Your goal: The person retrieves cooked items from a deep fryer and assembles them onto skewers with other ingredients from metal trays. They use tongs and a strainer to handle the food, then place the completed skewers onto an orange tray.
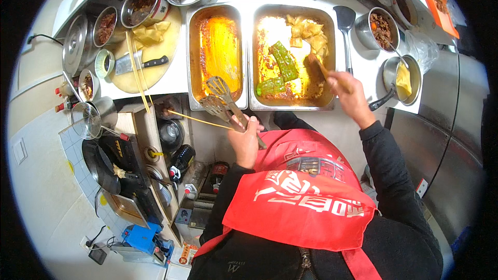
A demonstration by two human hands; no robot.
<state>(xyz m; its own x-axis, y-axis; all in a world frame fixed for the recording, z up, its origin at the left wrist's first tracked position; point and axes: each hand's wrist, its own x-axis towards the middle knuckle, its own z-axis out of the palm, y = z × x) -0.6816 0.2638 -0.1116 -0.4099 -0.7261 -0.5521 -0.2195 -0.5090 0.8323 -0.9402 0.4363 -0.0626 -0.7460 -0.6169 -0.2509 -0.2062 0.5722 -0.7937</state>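
My left hand (245, 138) is closed around metal slotted tongs (229, 105) and a thin wooden skewer (200, 119). The tongs' heads hang apart over the near edge of the left steel pan (220, 54), which is coated in reddish oil. My right hand (352, 97) grips the handle of a wooden brush or spoon (321, 66), its dark end inside the right steel pan (331, 103). In that pan lie green peppers (284, 61) coated with sauce at the middle and near left, and folded pale-yellow food sheets (313, 35) at the far right.
Left, a round cutting board (167, 74) bears a cleaver (130, 63), long skewers (136, 74) and folded yellow sheets (151, 33). Right of the pans are a black spatula (345, 19), a pot of meat (381, 29) and a saucepan (413, 85). A wok (99, 163) stands lower left.
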